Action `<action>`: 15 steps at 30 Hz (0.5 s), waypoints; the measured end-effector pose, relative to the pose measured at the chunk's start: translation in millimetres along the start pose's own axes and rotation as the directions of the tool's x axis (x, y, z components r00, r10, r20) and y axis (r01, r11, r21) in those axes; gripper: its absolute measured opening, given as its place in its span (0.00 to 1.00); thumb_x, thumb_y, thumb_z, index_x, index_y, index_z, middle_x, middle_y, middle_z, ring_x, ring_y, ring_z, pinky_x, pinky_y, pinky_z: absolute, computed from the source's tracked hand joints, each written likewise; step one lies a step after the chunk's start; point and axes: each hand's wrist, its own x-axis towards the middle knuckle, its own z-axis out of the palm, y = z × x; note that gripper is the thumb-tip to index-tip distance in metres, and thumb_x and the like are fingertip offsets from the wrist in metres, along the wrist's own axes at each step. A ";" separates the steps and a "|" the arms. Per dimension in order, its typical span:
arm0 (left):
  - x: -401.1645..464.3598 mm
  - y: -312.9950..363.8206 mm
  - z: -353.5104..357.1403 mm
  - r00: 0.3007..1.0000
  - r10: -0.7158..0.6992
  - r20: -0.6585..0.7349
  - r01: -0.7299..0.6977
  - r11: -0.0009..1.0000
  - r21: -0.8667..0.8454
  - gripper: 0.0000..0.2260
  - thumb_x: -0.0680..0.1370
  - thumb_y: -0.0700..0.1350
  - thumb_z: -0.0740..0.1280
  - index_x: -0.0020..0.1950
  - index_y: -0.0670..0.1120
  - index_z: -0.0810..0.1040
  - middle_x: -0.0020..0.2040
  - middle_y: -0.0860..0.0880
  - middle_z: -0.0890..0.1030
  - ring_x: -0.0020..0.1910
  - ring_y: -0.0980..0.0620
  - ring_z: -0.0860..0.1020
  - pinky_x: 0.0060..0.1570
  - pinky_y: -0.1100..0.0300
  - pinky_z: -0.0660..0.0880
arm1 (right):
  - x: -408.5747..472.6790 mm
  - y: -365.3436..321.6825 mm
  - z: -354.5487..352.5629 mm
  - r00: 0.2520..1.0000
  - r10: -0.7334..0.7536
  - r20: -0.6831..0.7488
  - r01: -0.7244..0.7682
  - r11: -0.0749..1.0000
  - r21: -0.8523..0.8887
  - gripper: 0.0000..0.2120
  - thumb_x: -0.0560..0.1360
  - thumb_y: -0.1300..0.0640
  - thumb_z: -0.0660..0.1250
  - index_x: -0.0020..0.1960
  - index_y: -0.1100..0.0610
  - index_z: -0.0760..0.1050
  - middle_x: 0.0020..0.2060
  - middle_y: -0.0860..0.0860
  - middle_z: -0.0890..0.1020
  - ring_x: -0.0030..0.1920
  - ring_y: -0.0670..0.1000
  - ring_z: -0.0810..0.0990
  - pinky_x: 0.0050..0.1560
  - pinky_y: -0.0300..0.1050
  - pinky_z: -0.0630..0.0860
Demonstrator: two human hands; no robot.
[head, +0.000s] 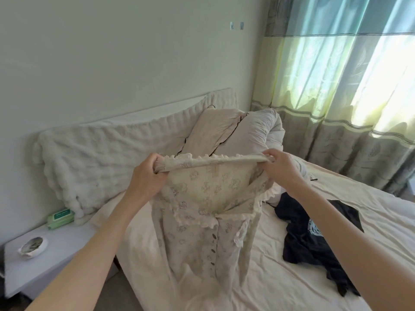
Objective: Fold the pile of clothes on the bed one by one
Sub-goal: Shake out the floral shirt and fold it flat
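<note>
Both hands pinch the cream nightshirt (202, 221) at its collar ends, left hand (146, 176) and right hand (280, 167) spread apart, hem trailing on the bed (292, 277): ease either pinch and you'll likely drop it bunched, or drag it across the dark garment (314, 239) nearby.

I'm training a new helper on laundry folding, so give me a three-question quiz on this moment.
1. True or false: the cream floral shirt lies flat on the bed.
2. Which hands grip the shirt's top edge? A) left hand only B) right hand only C) both
3. Fill in: the garment waiting on the bed, on the person's right, is the dark ___.

Key: 1 false, it is held up, hanging; 2 C; 3 garment, navy or black.
</note>
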 end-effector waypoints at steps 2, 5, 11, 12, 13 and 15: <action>-2.5 -3.2 0.6 0.999 -0.040 0.032 0.041 0.999 -0.017 0.08 0.77 0.44 0.64 0.37 0.47 0.72 0.32 0.51 0.72 0.30 0.53 0.68 0.27 0.66 0.62 | -4.3 6.3 -3.2 0.983 0.127 0.134 -0.149 0.974 0.171 0.07 0.74 0.56 0.68 0.50 0.57 0.79 0.38 0.52 0.82 0.36 0.54 0.82 0.37 0.47 0.79; -4.9 -8.7 -3.1 0.987 -0.073 0.141 0.074 0.997 -0.002 0.09 0.78 0.45 0.63 0.39 0.46 0.78 0.34 0.46 0.74 0.34 0.50 0.69 0.33 0.58 0.62 | -7.9 19.7 -10.4 0.935 0.167 0.313 -0.238 0.949 0.206 0.11 0.74 0.53 0.68 0.53 0.57 0.81 0.44 0.59 0.84 0.44 0.62 0.82 0.49 0.56 0.80; -15.4 -13.3 -4.1 0.967 -0.076 0.242 0.086 0.996 -0.030 0.10 0.79 0.47 0.62 0.42 0.46 0.79 0.27 0.54 0.68 0.27 0.57 0.64 0.32 0.58 0.59 | -12.7 27.0 -16.5 0.949 0.008 0.315 -0.023 0.999 0.047 0.14 0.77 0.52 0.63 0.43 0.62 0.78 0.37 0.57 0.73 0.39 0.52 0.72 0.42 0.47 0.70; -19.8 -15.6 -1.8 0.966 -0.092 0.243 0.105 0.994 -0.037 0.11 0.80 0.48 0.61 0.42 0.46 0.78 0.25 0.56 0.66 0.25 0.58 0.63 0.30 0.60 0.58 | -14.9 28.2 -16.1 0.948 -0.013 0.317 0.005 1.000 0.028 0.17 0.78 0.52 0.62 0.46 0.67 0.75 0.36 0.55 0.71 0.38 0.52 0.71 0.39 0.45 0.70; -26.3 -18.8 0.7 0.962 -0.105 0.250 0.117 0.992 -0.035 0.10 0.80 0.48 0.60 0.43 0.46 0.78 0.26 0.56 0.67 0.25 0.59 0.63 0.29 0.61 0.59 | -17.9 31.9 -15.2 0.946 -0.025 0.324 0.020 1.000 0.018 0.18 0.78 0.53 0.61 0.49 0.71 0.74 0.36 0.55 0.71 0.37 0.51 0.71 0.37 0.44 0.70; -43.3 -24.6 5.9 0.954 -0.118 0.276 0.130 0.991 -0.028 0.08 0.80 0.49 0.60 0.44 0.54 0.78 0.33 0.50 0.73 0.31 0.57 0.69 0.32 0.63 0.62 | -28.8 41.3 -11.9 0.936 -0.032 0.350 0.026 0.999 0.021 0.18 0.79 0.53 0.60 0.52 0.69 0.75 0.36 0.55 0.74 0.37 0.50 0.73 0.36 0.42 0.72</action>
